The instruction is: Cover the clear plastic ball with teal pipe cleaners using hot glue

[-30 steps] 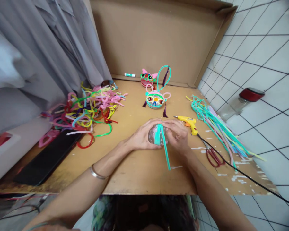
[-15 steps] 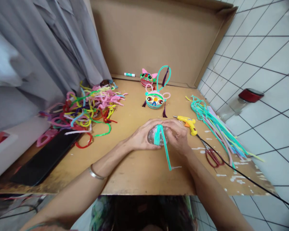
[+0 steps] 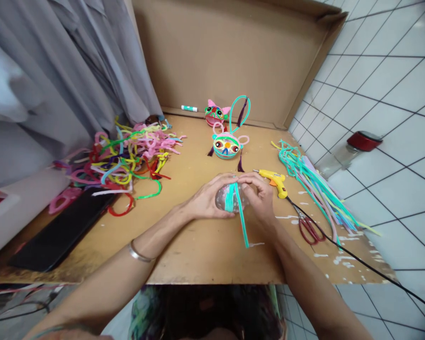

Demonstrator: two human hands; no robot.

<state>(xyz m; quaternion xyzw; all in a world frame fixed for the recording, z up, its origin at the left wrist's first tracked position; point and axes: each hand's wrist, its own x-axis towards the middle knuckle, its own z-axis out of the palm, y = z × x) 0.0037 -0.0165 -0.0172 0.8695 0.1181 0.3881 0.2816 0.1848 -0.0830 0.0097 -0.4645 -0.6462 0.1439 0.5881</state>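
The left hand [image 3: 207, 199], cupped to its width, holds the clear ball [image 3: 220, 203] over the bench [image 3: 198, 257], while the nearly closed right hand [image 3: 261, 194] pins the turquoise pipe cleaner [image 3: 243, 224] near its top. Steady fingertip pressure should keep the strip snug beside the turquoise band [image 3: 229, 200].

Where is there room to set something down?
Bare tabletop lies between the tangled pipe cleaners and the nearer decorated ball, and at the front edge between the forearms. The right side is crowded: glue gun, scissors, bundled pipe cleaners.
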